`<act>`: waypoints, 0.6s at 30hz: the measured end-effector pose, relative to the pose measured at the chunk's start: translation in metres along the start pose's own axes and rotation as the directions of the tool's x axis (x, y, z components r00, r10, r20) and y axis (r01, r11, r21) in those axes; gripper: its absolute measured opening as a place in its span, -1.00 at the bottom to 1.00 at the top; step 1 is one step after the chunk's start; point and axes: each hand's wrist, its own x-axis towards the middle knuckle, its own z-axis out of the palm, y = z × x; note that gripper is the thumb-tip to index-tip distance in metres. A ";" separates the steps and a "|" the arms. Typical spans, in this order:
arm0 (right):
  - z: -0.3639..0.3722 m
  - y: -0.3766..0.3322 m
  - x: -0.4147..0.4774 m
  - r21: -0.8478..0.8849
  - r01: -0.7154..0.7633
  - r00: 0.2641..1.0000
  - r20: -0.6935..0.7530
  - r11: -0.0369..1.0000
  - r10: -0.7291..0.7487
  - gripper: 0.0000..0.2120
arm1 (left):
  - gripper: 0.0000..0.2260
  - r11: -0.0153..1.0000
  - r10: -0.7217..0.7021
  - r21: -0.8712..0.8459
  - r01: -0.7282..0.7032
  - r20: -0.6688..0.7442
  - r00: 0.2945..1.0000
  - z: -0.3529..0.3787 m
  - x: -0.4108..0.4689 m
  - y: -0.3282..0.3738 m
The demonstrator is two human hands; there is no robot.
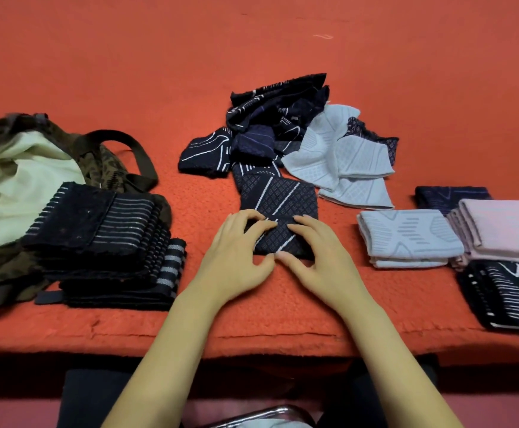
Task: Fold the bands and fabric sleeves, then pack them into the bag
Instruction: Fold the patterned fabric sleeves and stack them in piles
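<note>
The left hand [236,257] and right hand [320,257], fingers curled, pinch the near end of a flat navy knit sleeve [280,196], diamond-textured with white diagonal stripes, its long axis running away from them across the fuzzy red blanket [128,72].

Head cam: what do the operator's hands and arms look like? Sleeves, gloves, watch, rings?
Both forearms are bare all the way to the frame's lower edge, with no sleeves in view. The left hand and right hand are ungloved. No rings, watch, bracelet, tape or markings are visible on either hand or wrist.
</note>
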 end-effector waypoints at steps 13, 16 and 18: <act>-0.008 -0.007 0.002 0.089 -0.006 0.984 -0.176 0.996 0.022 -0.61 | -0.71 0.969 -0.133 -0.230 0.088 -0.189 0.973 -0.009 0.006 0.007; -0.012 -0.009 -0.003 0.201 -0.104 0.957 -0.246 0.974 0.153 -0.65 | -0.77 0.934 -0.189 -0.339 0.111 -0.207 0.960 -0.011 0.002 0.011; -0.012 -0.007 -0.001 0.300 -0.157 0.941 -0.243 0.941 0.234 -0.71 | -0.70 0.930 -0.165 -0.353 0.097 -0.167 0.972 -0.013 -0.001 0.012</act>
